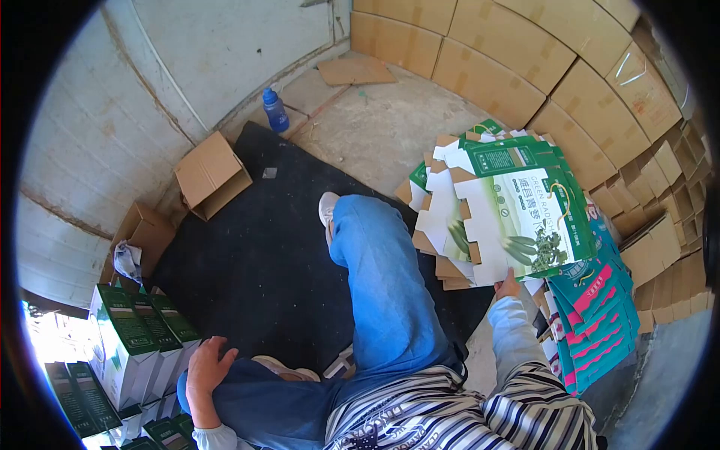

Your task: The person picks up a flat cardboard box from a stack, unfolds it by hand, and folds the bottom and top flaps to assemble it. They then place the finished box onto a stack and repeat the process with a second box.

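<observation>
My right hand [508, 286] grips the near edge of a flat, unfolded green radish carton [517, 217], thumb on top and the other fingers hidden beneath. This carton lies uppermost on a fanned stack of similar green and white flat cartons [450, 176], and a yellow cord handle shows on it. My left hand [210, 366] rests by my left knee, fingers loosely apart with nothing in them. Close beside it stand folded-up green and white boxes [131, 341] in a row.
Teal and pink flat cartons [600, 315] are piled at the right. Brown boxes [487, 60] form a wall behind. An open brown box [214, 176] and a blue bottle [275, 111] stand along the left wall. A black mat [255, 255] covers the floor.
</observation>
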### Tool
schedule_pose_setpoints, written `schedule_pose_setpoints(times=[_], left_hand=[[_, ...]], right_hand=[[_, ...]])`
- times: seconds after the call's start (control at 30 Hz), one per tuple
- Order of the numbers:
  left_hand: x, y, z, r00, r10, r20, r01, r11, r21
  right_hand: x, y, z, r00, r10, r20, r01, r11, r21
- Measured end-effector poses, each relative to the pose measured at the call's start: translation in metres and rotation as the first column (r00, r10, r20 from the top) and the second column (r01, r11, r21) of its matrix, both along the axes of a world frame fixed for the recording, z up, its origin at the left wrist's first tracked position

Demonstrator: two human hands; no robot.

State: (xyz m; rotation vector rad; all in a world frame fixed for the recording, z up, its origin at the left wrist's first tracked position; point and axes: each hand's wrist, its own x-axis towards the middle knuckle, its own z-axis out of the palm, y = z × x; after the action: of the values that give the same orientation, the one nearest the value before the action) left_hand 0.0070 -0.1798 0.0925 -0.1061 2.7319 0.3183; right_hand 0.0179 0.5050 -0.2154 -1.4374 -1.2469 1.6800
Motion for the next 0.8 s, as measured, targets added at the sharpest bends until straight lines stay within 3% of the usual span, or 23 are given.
schedule_pose_setpoints(times=[0.1,0.13,0.23,0.27,0.37,0.5,0.6,0.7,0.8], left_hand=[[0.002,-0.004,-0.006,0.999,-0.007,-0.045,0.005,0.999,-0.039],[0.003,-0.006,-0.009,0.997,-0.008,-0.071,0.005,0.999,-0.040],[0.007,-0.007,-0.010,0.993,-0.006,-0.119,0.000,0.999,-0.051],[0.007,-0.006,-0.009,0.993,-0.005,-0.119,-0.001,0.998,-0.055],[0.012,-0.008,-0.010,0.989,-0.013,-0.147,0.002,0.997,-0.080],[0.013,-0.009,-0.010,0.990,0.000,-0.140,-0.011,0.996,-0.084],[0.016,-0.011,-0.009,0.988,-0.027,-0.152,0.010,0.994,-0.113],[0.019,-0.011,-0.006,0.987,-0.004,-0.159,-0.010,0.996,-0.088],[0.021,-0.013,-0.006,0.989,0.006,-0.151,-0.015,0.998,-0.060]], right_hand=[[-0.002,0.005,0.009,0.995,0.069,0.068,-0.070,0.997,0.024],[-0.003,0.007,0.011,0.999,0.049,-0.018,-0.050,0.998,-0.041],[-0.009,0.010,0.027,0.996,0.084,-0.024,-0.086,0.991,-0.100],[-0.015,0.012,0.034,0.998,0.017,-0.053,-0.026,0.984,-0.177],[-0.025,0.014,0.058,0.956,0.079,-0.284,-0.172,0.932,-0.319],[-0.060,0.018,0.110,0.823,0.331,-0.461,-0.436,0.889,-0.139],[-0.088,-0.001,0.164,0.755,0.423,-0.500,-0.452,0.889,0.069],[-0.105,-0.034,0.210,0.682,0.458,-0.569,-0.442,0.879,0.178],[-0.105,-0.088,0.270,0.529,0.537,-0.657,-0.553,0.806,0.212]])
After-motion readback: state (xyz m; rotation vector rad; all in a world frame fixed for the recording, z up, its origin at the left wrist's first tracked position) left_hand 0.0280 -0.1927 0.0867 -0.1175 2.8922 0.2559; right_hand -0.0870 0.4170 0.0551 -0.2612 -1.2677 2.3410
